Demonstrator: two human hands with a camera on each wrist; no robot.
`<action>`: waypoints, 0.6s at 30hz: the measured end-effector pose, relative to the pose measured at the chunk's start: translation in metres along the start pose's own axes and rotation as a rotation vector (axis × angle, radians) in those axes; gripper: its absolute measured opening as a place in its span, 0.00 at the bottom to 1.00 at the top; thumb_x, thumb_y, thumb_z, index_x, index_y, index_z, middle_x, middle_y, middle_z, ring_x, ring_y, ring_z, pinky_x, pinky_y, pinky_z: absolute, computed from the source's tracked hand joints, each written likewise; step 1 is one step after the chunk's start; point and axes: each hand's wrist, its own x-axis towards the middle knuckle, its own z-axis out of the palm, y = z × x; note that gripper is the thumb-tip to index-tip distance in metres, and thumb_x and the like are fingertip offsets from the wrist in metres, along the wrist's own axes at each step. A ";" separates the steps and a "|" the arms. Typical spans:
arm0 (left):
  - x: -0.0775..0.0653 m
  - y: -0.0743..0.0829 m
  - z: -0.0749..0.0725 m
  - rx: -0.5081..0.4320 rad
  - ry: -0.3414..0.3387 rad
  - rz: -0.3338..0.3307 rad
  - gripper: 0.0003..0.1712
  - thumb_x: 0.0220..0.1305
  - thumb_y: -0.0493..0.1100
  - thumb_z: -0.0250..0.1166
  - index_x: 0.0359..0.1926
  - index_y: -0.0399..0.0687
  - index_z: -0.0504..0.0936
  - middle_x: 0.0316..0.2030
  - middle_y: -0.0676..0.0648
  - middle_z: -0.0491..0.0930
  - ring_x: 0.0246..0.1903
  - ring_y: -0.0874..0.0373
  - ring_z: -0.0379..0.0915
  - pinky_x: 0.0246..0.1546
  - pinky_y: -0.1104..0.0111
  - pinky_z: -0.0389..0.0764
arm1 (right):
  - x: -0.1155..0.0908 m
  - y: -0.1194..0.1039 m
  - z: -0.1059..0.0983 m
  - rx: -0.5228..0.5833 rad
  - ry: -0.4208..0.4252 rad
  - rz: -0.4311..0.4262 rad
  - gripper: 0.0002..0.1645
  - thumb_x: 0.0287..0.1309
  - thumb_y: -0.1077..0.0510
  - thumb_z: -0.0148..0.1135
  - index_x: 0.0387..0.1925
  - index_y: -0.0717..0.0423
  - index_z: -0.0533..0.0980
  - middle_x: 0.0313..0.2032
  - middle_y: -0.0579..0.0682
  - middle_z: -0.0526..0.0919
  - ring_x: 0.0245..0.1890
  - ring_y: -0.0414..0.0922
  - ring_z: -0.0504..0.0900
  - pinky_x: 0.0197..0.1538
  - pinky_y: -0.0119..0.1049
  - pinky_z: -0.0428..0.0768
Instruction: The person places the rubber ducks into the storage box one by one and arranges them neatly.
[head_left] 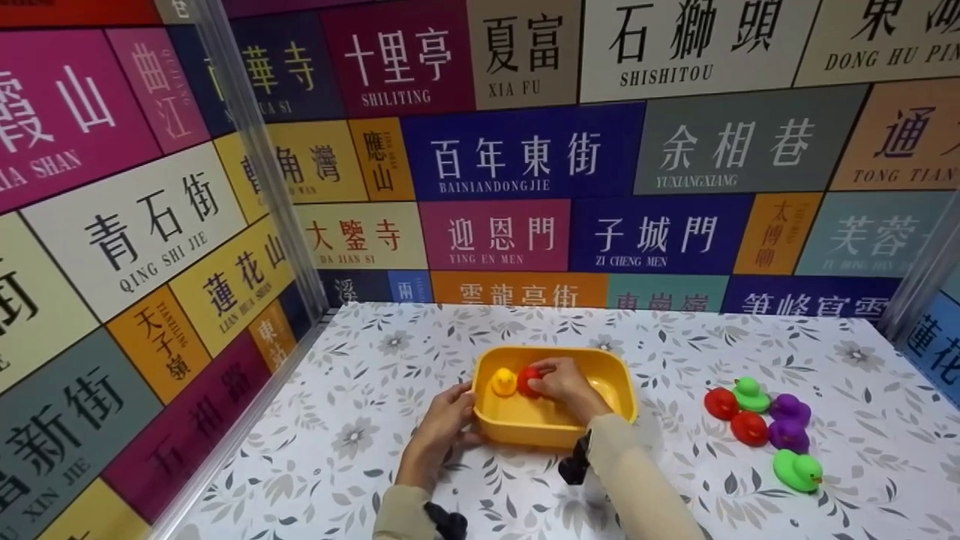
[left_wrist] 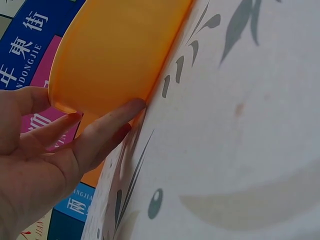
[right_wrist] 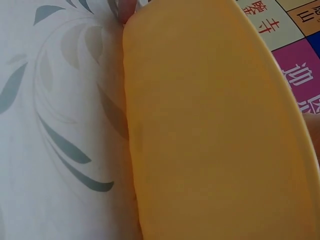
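Observation:
A yellow plastic basin (head_left: 517, 433) stands on the table, with a yellow toy duck (head_left: 503, 382) in its left part. My right hand (head_left: 564, 386) reaches into the basin over its near side. Its fingers grip a red toy duck (head_left: 529, 381) beside the yellow one. At the basin's left end my left hand (head_left: 446, 421) touches the outside. In the left wrist view, the fairly straight fingers of that hand (left_wrist: 55, 155) rest against the basin's wall and rim. From the right wrist, the basin's outer wall (right_wrist: 210, 125) fills much of the view and hides the right hand's grip.
Right of the basin lies a loose group of toy ducks: red ones (head_left: 721, 403), purple ones (head_left: 790, 410) and green ones (head_left: 798, 471). A leaf-patterned cloth (head_left: 352, 450) covers the table. Walls of coloured name signs (head_left: 521, 154) rise at the back and left.

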 end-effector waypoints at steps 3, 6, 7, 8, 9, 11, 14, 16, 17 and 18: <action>-0.001 0.000 0.001 0.002 -0.010 0.004 0.32 0.70 0.44 0.53 0.74 0.47 0.65 0.28 0.52 0.67 0.42 0.55 0.78 0.36 0.63 0.88 | 0.000 0.003 0.001 0.005 0.009 0.000 0.20 0.55 0.69 0.68 0.51 0.70 0.80 0.48 0.65 0.84 0.36 0.45 0.80 0.37 0.29 0.80; -0.002 -0.001 0.001 0.005 -0.016 0.004 0.32 0.70 0.44 0.53 0.74 0.48 0.64 0.29 0.52 0.69 0.41 0.56 0.78 0.37 0.63 0.88 | 0.000 0.005 0.001 0.030 0.015 0.015 0.20 0.54 0.70 0.68 0.51 0.69 0.81 0.47 0.64 0.85 0.35 0.45 0.80 0.36 0.28 0.79; -0.002 -0.001 0.001 0.008 -0.018 0.009 0.32 0.70 0.44 0.53 0.74 0.47 0.64 0.28 0.52 0.68 0.40 0.56 0.77 0.36 0.63 0.88 | -0.001 0.006 0.000 0.030 0.015 0.013 0.20 0.54 0.70 0.68 0.51 0.69 0.81 0.47 0.65 0.85 0.35 0.45 0.80 0.36 0.27 0.78; -0.003 -0.001 0.001 0.014 -0.020 0.013 0.32 0.70 0.44 0.53 0.74 0.47 0.64 0.28 0.52 0.68 0.39 0.56 0.77 0.36 0.63 0.88 | -0.001 0.006 0.000 0.029 0.014 0.012 0.21 0.54 0.69 0.68 0.51 0.69 0.81 0.48 0.65 0.85 0.36 0.45 0.80 0.35 0.27 0.78; -0.003 -0.001 0.001 0.017 -0.021 0.015 0.32 0.70 0.44 0.53 0.74 0.47 0.64 0.27 0.52 0.67 0.39 0.56 0.76 0.36 0.63 0.88 | -0.001 0.006 -0.001 0.033 0.010 0.014 0.21 0.54 0.69 0.68 0.52 0.69 0.80 0.48 0.65 0.84 0.36 0.45 0.80 0.36 0.27 0.78; -0.003 0.000 0.001 0.020 -0.022 0.019 0.33 0.70 0.43 0.53 0.74 0.46 0.64 0.28 0.52 0.68 0.40 0.56 0.77 0.36 0.63 0.88 | -0.002 0.004 -0.003 0.046 0.000 0.033 0.22 0.55 0.68 0.69 0.53 0.69 0.80 0.50 0.65 0.84 0.38 0.46 0.79 0.38 0.29 0.79; -0.003 0.000 0.000 0.035 -0.009 0.017 0.32 0.71 0.44 0.53 0.74 0.46 0.64 0.35 0.48 0.75 0.43 0.56 0.78 0.36 0.63 0.88 | -0.003 -0.001 -0.009 0.070 -0.026 0.082 0.25 0.57 0.66 0.69 0.57 0.67 0.77 0.53 0.63 0.81 0.42 0.48 0.77 0.47 0.36 0.81; -0.002 0.001 0.000 0.033 -0.002 0.006 0.31 0.71 0.44 0.53 0.74 0.48 0.65 0.42 0.43 0.78 0.46 0.54 0.79 0.38 0.62 0.88 | -0.005 -0.007 -0.014 0.079 -0.044 0.121 0.27 0.58 0.65 0.68 0.60 0.65 0.76 0.57 0.62 0.79 0.46 0.50 0.76 0.55 0.42 0.81; -0.002 0.001 -0.001 0.034 0.004 0.000 0.31 0.71 0.44 0.53 0.74 0.49 0.65 0.46 0.41 0.79 0.47 0.54 0.79 0.38 0.61 0.88 | -0.006 -0.010 -0.017 0.067 -0.047 0.133 0.27 0.58 0.64 0.68 0.60 0.63 0.76 0.59 0.62 0.78 0.49 0.51 0.76 0.59 0.44 0.80; -0.002 0.001 -0.001 0.036 0.007 -0.003 0.31 0.72 0.45 0.53 0.74 0.50 0.65 0.48 0.41 0.79 0.47 0.54 0.80 0.38 0.61 0.88 | -0.006 -0.013 -0.020 0.057 -0.052 0.143 0.28 0.59 0.64 0.68 0.61 0.62 0.75 0.60 0.61 0.77 0.51 0.52 0.75 0.62 0.46 0.78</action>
